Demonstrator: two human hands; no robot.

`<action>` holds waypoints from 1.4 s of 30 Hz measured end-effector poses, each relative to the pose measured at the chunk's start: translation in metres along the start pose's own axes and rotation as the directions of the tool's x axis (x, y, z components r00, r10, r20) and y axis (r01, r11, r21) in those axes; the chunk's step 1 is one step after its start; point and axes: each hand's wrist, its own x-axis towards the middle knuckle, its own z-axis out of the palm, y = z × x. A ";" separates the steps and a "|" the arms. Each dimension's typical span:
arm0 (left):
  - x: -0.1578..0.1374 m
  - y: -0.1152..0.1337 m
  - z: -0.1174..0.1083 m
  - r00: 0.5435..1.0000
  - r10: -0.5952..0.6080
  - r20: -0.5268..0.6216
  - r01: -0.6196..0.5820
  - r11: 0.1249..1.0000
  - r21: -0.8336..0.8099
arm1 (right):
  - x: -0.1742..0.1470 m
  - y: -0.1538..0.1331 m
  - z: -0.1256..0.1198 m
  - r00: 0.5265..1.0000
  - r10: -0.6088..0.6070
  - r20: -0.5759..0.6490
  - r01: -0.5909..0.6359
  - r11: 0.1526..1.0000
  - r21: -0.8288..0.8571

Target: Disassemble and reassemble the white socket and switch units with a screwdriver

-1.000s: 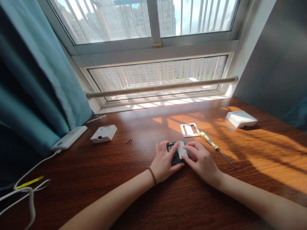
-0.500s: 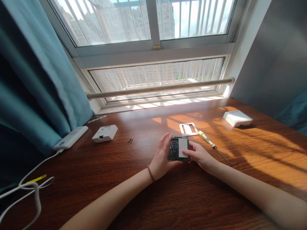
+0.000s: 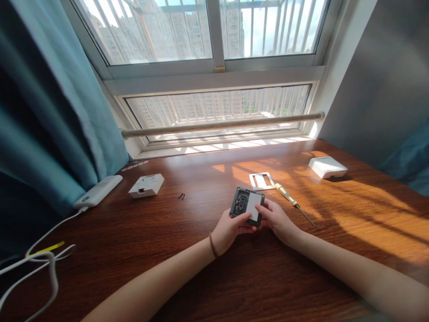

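Note:
Both hands hold a light switch (image 3: 240, 200), a dark grey square body tilted a little. A white rocker plate (image 3: 254, 206) covers its right half; the left half shows bare inner parts. My left hand (image 3: 228, 230) is closed on the lower left edge, thumb reaching onto the front near the white plate. On the right side, my right hand (image 3: 275, 219) grips the edge with its thumb on the white plate. Beyond the switch lies a white cover frame (image 3: 252, 180), and to the right a screwdriver (image 3: 285, 194) with a yellow-grey handle.
Two small screws (image 3: 181, 196) lie left of the hands. A white back box (image 3: 146, 186) stands farther left, near a white power bank (image 3: 98, 192) with a white cable (image 3: 53, 277). Another white box (image 3: 327, 167) sits at the right. Behind the wooden table (image 3: 187, 165) is a window.
The switch has turned slightly and tilted between the hands. My left fingers have left its upper left edge, and the left thumb now lies over its front.

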 end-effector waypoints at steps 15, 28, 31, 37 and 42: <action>-0.003 -0.007 0.002 0.996 0.046 -0.072 -0.039 0.995 0.087 | 0.002 0.004 -0.003 0.999 0.037 -0.007 -0.037 0.999 -0.012; -0.002 -0.007 0.003 0.993 0.065 -0.099 -0.058 0.996 0.074 | 0.004 0.006 -0.004 0.999 0.035 -0.002 -0.035 0.999 -0.026; -0.002 -0.007 0.004 0.991 0.081 -0.105 -0.073 0.994 0.084 | 0.003 0.006 -0.003 1.000 0.015 -0.025 -0.017 0.999 -0.050; -0.002 -0.009 0.002 0.993 0.072 -0.096 -0.062 0.993 0.101 | 0.003 0.007 -0.002 0.999 0.041 -0.031 -0.042 0.999 -0.027; -0.003 -0.006 0.003 0.999 0.036 -0.018 -0.033 0.991 0.131 | 0.007 0.005 -0.004 0.995 0.042 -0.089 -0.038 0.998 0.051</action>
